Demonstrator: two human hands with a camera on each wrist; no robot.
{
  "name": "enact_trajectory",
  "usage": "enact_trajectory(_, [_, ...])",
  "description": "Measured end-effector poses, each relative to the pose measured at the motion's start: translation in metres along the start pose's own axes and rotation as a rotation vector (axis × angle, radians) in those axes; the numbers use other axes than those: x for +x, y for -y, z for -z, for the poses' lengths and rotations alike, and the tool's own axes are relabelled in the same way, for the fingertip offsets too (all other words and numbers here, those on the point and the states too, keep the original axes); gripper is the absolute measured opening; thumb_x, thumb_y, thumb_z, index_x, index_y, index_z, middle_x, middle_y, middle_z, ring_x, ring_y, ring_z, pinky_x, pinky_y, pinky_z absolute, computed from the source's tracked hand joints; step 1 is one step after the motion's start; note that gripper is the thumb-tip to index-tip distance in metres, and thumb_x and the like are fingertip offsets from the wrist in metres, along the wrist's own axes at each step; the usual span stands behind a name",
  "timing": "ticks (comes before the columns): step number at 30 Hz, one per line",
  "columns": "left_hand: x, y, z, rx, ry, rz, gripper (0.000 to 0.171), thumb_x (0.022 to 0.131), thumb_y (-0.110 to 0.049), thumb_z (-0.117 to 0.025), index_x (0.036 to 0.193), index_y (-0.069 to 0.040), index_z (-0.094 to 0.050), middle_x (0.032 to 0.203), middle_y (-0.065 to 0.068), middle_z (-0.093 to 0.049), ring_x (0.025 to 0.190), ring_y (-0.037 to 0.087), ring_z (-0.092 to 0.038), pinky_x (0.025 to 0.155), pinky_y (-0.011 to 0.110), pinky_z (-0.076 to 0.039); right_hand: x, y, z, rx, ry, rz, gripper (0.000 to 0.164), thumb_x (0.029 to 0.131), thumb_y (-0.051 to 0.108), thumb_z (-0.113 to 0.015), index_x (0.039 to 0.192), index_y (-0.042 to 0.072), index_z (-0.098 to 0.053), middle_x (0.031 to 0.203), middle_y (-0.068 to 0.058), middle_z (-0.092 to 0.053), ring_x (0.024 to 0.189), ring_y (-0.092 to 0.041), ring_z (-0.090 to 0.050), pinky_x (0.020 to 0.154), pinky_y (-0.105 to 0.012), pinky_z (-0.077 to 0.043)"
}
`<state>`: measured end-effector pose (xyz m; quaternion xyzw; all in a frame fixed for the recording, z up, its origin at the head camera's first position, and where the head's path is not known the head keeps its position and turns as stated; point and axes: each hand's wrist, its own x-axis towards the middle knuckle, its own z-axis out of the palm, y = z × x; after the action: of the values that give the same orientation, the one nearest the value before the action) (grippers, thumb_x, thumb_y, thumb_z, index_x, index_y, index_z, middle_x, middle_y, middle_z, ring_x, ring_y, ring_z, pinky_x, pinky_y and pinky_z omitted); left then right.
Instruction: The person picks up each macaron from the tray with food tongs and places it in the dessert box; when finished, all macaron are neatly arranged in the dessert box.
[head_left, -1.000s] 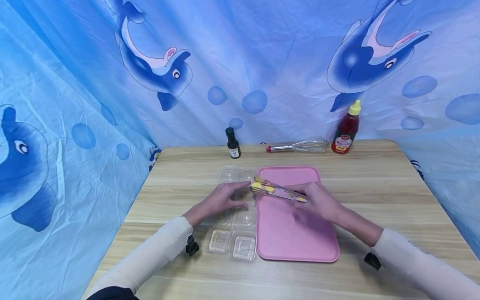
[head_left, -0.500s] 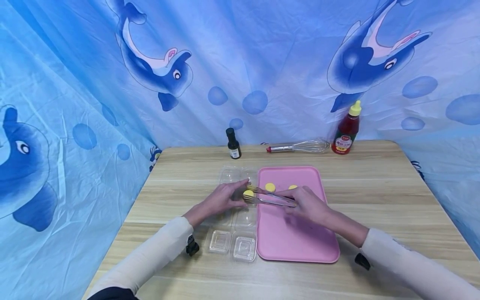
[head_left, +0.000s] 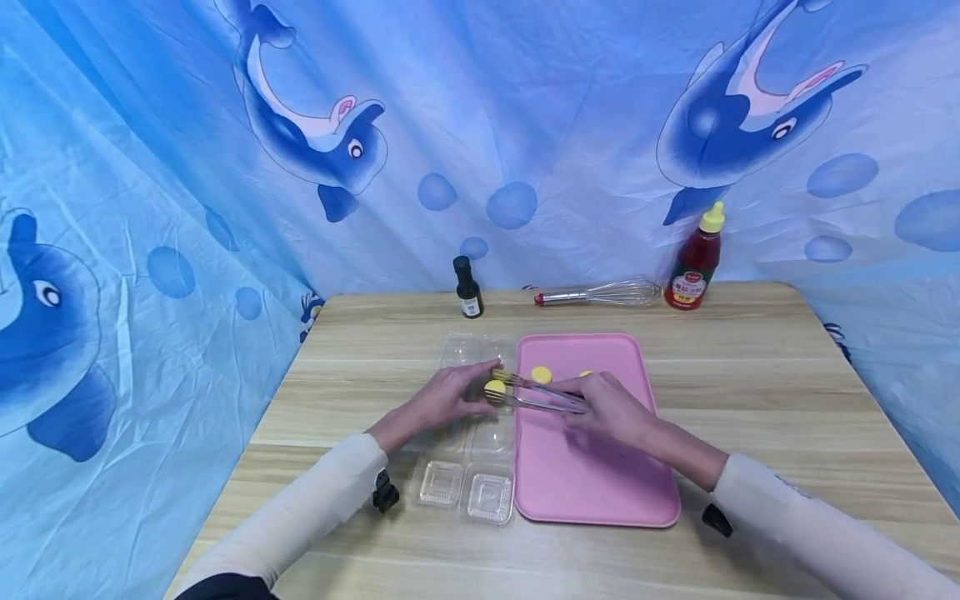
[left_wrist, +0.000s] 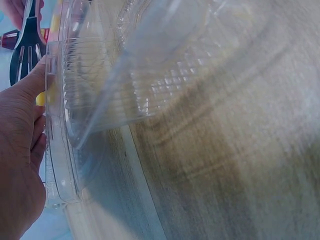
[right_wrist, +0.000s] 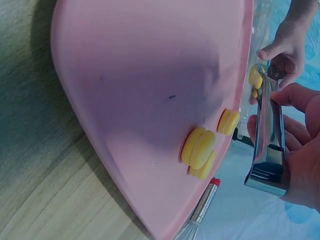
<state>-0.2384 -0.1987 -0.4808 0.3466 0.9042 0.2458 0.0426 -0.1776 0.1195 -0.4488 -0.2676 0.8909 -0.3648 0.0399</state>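
1. Yellow macaron point(head_left: 495, 391) sits between the ends of the metal tongs point(right_wrist: 266, 175), over a compartment of the clear plastic container point(head_left: 492, 439), just left of the pink tray point(head_left: 592, 479). Whether it rests on the compartment floor, I cannot tell.
2. Right hand point(head_left: 609, 410): it grips the tongs, thumb and fingers clamped on the two arms. The tongs reach from above the tray across its left edge, and the ends seen from the head camera are tined like forks.
3. Left hand point(head_left: 450, 393): it is at the container, thumb and forefinger spread apart, one on each side of the macaron. The two hands are near each other but apart.
4. Three other yellow macarons point(right_wrist: 198, 148) lie on the tray towards its far end; two of them overlap in the right wrist view, and the third is nearer the container.
5. Behind these, along the far edge of the wooden table point(head_left: 750, 375), stand a small dark bottle point(head_left: 468, 289) with a pale label and a red sauce bottle point(head_left: 692, 271) with a yellow nozzle cap. Between them lies a wire whisk point(head_left: 600, 293) with a red handle end.
6. Blue dolphin-print cloth point(head_left: 585, 167) hangs behind the table.
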Motion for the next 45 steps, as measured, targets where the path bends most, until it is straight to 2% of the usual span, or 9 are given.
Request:
enact_trajectory(7, [0.000,-0.002,0.000,-0.006,0.009,0.021,0.091,0.084,-0.038,-0.091,0.159,-0.008,-0.048,0.146,0.011,-0.065,0.135,0.030,-0.061,0.119,0.045,-0.045,0.001,0.001,0.000,0.030,0.009,-0.040,0.059,0.082,-0.001,-0.088,0.138,0.005,-0.071,0.103,-0.010,-0.078,0.061,-0.010,-0.053,0.054,-0.026,-0.048])
enact_trajectory(10, [0.000,-0.002,0.000,-0.004,0.014,0.026,0.092,0.084,-0.039,-0.090,0.160,-0.009,-0.047,0.144,0.010,-0.066,0.134,0.030,-0.061,0.119,0.045,-0.045,0.000,0.002,0.001,0.024,0.013,-0.044,0.060,0.081,-0.001,-0.088,0.139,0.006,-0.070,0.091,-0.005,-0.076,0.059,-0.010,-0.052,0.052,-0.026,-0.047])
enact_trajectory(16, [-0.001,-0.002,0.000,0.002,0.013,0.016,0.092,0.085,-0.038,-0.090,0.160,-0.010,-0.046,0.149,0.009,-0.063,0.138,0.029,-0.059,0.120,0.045,-0.043,-0.004,0.002,0.009,-0.007,-0.012,-0.008,0.060,0.080,-0.001,-0.088,0.137,0.007,-0.072,0.088,0.000,-0.074,0.063,-0.009,-0.051,0.057,-0.026,-0.046])
enact_trajectory(22, [0.000,-0.002,0.000,-0.008,0.022,-0.008,0.087,0.086,-0.036,-0.090,0.159,-0.010,-0.049,0.152,0.004,-0.061,0.142,0.028,-0.055,0.121,0.045,-0.042,-0.010,-0.003,0.022,0.002,-0.061,0.039,0.058,0.080,-0.004,-0.084,0.137,0.001,-0.071,0.086,0.001,-0.073,0.068,-0.011,-0.054,0.061,-0.025,-0.046])
enact_trajectory(27, [0.000,-0.001,0.000,0.004,0.041,0.000,0.085,0.088,-0.037,-0.088,0.158,-0.010,-0.049,0.151,0.003,-0.062,0.143,0.026,-0.054,0.122,0.044,-0.041,-0.016,-0.011,0.031,0.018,-0.084,-0.003,0.060,0.079,-0.002,-0.085,0.137,0.000,-0.070,0.095,-0.006,-0.073,0.068,-0.015,-0.052,0.060,-0.024,-0.043])
enact_trajectory(31, [-0.001,-0.002,0.003,0.030,0.054,0.010,0.087,0.089,-0.039,-0.087,0.160,-0.012,-0.046,0.151,0.004,-0.061,0.144,0.028,-0.053,0.123,0.046,-0.040,-0.021,-0.017,0.034,0.020,-0.094,-0.046,0.060,0.082,0.001,-0.086,0.139,0.002,-0.069,0.110,-0.013,-0.074,0.069,-0.019,-0.051,0.058,-0.025,-0.041])
enact_trajectory(34, [-0.004,-0.004,0.008,0.019,0.053,0.026,0.089,0.089,-0.040,-0.087,0.162,-0.013,-0.044,0.153,0.006,-0.060,0.144,0.029,-0.052,0.123,0.049,-0.039,-0.025,-0.022,0.035,-0.007,-0.102,-0.063,0.060,0.083,0.007,-0.089,0.140,0.004,-0.069,0.116,-0.015,-0.075,0.074,-0.020,-0.055,0.061,-0.026,-0.042])
enact_trajectory(39, [-0.012,-0.004,0.020,-0.006,0.015,0.045,0.089,0.089,-0.038,-0.088,0.162,-0.014,-0.044,0.160,0.006,-0.051,0.146,0.030,-0.050,0.122,0.051,-0.040,-0.029,-0.030,0.036,-0.044,-0.107,-0.085,0.061,0.082,0.010,-0.092,0.139,0.004,-0.070,0.116,-0.015,-0.077,0.077,-0.018,-0.057,0.064,-0.028,-0.045])
enact_trajectory(45, [-0.025,0.011,0.031,0.018,-0.042,0.034,0.086,0.089,-0.034,-0.089,0.161,-0.012,-0.047,0.160,0.007,-0.052,0.144,0.030,-0.052,0.121,0.048,-0.042,-0.031,-0.038,0.035,-0.061,-0.092,-0.080,0.059,0.083,0.009,-0.091,0.137,0.004,-0.071,0.116,-0.015,-0.077,0.079,-0.018,-0.060,0.064,-0.029,-0.048])
